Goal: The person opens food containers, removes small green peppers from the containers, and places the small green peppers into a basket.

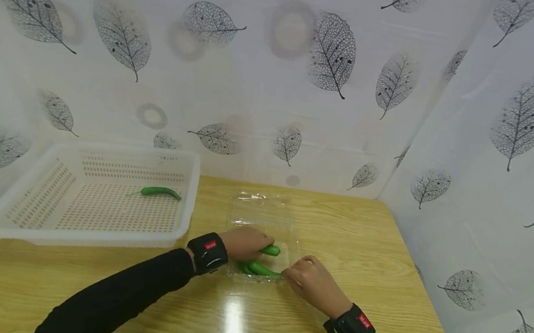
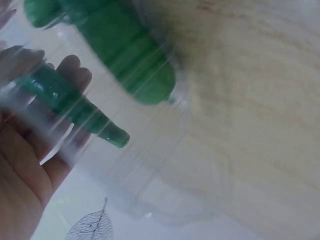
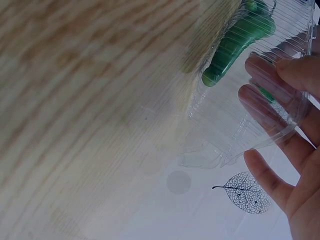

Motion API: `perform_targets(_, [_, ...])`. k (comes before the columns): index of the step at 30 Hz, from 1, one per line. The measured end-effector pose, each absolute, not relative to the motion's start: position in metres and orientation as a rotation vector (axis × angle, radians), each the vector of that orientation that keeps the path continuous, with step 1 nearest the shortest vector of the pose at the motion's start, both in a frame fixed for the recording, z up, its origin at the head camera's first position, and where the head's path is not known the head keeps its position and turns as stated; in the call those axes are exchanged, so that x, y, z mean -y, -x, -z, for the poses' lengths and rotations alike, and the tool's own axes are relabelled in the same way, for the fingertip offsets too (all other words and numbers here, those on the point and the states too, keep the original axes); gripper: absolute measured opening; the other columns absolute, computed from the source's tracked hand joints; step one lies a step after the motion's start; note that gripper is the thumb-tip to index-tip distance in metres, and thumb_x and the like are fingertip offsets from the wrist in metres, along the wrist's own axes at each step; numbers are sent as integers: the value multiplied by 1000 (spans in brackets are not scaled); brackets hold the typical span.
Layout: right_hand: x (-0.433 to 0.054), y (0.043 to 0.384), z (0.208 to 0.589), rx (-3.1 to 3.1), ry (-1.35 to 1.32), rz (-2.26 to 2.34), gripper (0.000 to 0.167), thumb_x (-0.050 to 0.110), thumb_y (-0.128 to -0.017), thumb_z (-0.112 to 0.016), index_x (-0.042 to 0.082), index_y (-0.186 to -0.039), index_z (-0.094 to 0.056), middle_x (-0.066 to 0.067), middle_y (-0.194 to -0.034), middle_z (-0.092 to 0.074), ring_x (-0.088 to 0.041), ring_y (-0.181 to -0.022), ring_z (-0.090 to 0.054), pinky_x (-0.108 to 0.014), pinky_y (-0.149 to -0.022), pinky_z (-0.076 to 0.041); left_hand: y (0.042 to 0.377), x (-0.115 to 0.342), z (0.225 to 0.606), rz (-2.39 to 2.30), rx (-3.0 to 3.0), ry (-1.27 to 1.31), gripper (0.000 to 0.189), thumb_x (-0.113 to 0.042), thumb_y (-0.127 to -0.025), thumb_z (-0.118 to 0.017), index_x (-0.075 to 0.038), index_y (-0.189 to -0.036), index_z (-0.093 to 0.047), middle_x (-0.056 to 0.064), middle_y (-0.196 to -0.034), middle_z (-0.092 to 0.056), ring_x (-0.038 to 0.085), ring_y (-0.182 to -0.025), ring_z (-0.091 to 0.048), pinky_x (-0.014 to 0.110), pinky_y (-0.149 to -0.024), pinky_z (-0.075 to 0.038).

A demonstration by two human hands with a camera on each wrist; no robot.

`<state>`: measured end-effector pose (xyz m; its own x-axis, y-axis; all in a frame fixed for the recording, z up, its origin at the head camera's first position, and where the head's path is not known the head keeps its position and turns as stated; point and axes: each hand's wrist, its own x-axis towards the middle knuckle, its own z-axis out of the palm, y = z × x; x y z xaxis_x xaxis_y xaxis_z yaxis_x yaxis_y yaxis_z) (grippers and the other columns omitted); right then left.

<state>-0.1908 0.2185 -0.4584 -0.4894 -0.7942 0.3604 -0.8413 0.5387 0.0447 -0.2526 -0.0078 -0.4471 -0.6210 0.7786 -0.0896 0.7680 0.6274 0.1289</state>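
Observation:
My left hand [image 1: 245,243] holds a green chili pepper [image 1: 270,250] inside an open clear plastic clamshell box [image 1: 261,210]. In the left wrist view that pepper [image 2: 80,110] shows through the ribbed plastic wall, with the fingers of the left hand [image 2: 25,155] around its other end. More green peppers [image 1: 261,270] lie along the box's near side, and one large pepper [image 3: 240,42] shows in the right wrist view. At the near right corner, my right hand [image 1: 315,283] pinches the box edge between thumb and fingers, some of them behind the clear wall.
To the left stands a white perforated plastic basket [image 1: 103,234] with one green pepper [image 1: 160,191] in it. A wooden table [image 1: 354,233] carries everything. Behind and to the right hangs a white leaf-print curtain [image 1: 237,85].

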Motion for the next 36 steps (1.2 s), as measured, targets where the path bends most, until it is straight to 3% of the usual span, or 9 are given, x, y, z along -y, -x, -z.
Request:
perform_targets(7, [-219, 190, 458, 2443, -1350, -203, 16, 13, -75, -77, 17, -90, -72, 8, -80, -71, -5, -74, -64, -33, -80, -51, 248, 15, 421, 42, -2781, -1444, 18, -20, -88, -65, -16, -103, -56, -3, -85, -66, 10, -74, -62, 22, -65, -51])
perform_targets(16, [-219, 191, 459, 2457, -1344, -200, 14, 14, -76, -76, 17, -89, -72, 8, -79, -71, -5, -73, -64, -33, -80, -51, 253, 48, 374, -39, -2883, -1583, 16, -18, -85, -67, -14, -93, -53, -1, -79, -65, 14, -70, -63, 24, -63, -50])
perform_targets(25, [-219, 191, 459, 2440, -1347, -183, 17, 13, -74, -78, 18, -90, -72, 7, -79, -70, -6, -73, -63, -32, -81, -51, 272, 107, 331, -89, -2950, -1107, 17, -14, -85, -68, -12, -100, -60, 1, -89, -66, 19, -83, -64, 35, -76, -53])
perform_targets(36, [-220, 193, 460, 2453, -1347, -195, 18, 12, -74, -78, 17, -90, -72, 7, -81, -71, -6, -74, -64, -33, -81, -51, 296, 192, 340, -107, -2953, -852, 20, -8, -86, -66, -7, -104, -59, 9, -94, -66, 27, -90, -63, 43, -78, -51])
